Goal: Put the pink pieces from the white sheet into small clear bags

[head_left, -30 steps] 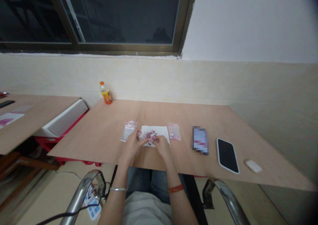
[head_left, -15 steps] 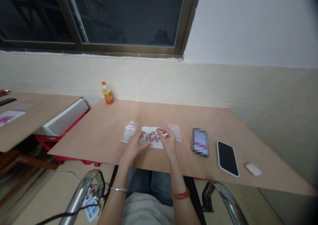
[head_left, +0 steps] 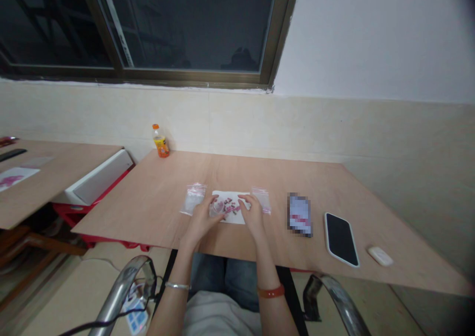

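The left hand [head_left: 201, 220] is held with thumb and fingertips apart, curved around a faint clear item [head_left: 218, 208]; whether it is gripped cannot be told. In the right hand's [head_left: 254, 216] grip, thumb and forefinger are held nearly together, and whether anything tiny is pinched cannot be told. Between the hands, small pink and dark pieces [head_left: 230, 208] are scattered on white paper [head_left: 238, 219], which is laid near the middle of the surface's [head_left: 297, 177] near edge. The paper is flanked by a clear left bag [head_left: 194, 196] and a clear right bag [head_left: 261, 200]. Farther toward the right edge, a blurred-out item [head_left: 300, 215], a white-rimmed phone [head_left: 340, 239] and, toward the near right corner, a small white case [head_left: 380, 256] are set down. An orange-capped bottle [head_left: 161, 143] is stood at the far left corner.
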Demonstrator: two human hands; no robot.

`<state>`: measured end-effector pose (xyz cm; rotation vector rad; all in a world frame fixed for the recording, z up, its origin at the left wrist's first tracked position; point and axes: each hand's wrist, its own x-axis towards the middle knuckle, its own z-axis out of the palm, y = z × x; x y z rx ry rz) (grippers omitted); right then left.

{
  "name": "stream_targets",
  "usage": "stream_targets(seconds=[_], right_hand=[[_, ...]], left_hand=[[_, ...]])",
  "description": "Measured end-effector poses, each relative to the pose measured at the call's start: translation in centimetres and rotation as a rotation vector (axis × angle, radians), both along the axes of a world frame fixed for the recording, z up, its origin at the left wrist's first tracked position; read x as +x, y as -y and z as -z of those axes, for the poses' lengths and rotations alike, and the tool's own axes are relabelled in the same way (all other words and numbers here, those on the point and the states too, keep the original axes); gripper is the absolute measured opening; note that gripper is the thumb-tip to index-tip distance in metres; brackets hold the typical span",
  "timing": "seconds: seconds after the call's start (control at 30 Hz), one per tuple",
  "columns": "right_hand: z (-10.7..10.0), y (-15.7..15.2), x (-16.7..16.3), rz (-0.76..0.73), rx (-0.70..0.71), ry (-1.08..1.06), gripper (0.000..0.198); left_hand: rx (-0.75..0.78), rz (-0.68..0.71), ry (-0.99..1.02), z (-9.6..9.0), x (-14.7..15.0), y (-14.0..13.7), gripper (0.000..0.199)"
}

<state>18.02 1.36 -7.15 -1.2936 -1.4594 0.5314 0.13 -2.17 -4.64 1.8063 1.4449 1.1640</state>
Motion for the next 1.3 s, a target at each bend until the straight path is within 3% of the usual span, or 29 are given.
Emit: stream_targets(seconds=[0.23, 0.5, 0.63, 1.0, 1.3], right_hand=[[4.7, -1.1, 2.0, 0.042, -0.087, 0.131, 0.030], [6.4, -1.4, 1.2, -0.157, -0.097, 0.054, 0.053], [7.2, -1.2, 1.0, -0.116, -0.088, 0.116, 0.049], [6.5, -1.5, 1.4, -0.043, -0.108, 0.072, 0.033], [6.2, -1.5, 1.5, -0.046, -0.147, 0.050, 0.032]], left_hand=[[0.018, 0.012, -0.011, -0.4, 0.1, -0.1, 0.054], [0.033, -0.002, -0.022, -0.5, 0.3, -0.3, 0.055], [0.027, 0.003, -0.059, -0.3, 0.2, -0.4, 0.056], [0.050, -0.031, -0.076, -0.2, 0.1, -0.6, 0.057], [0.021, -0.024, -0.077, -0.5, 0.0, 0.0, 0.055]])
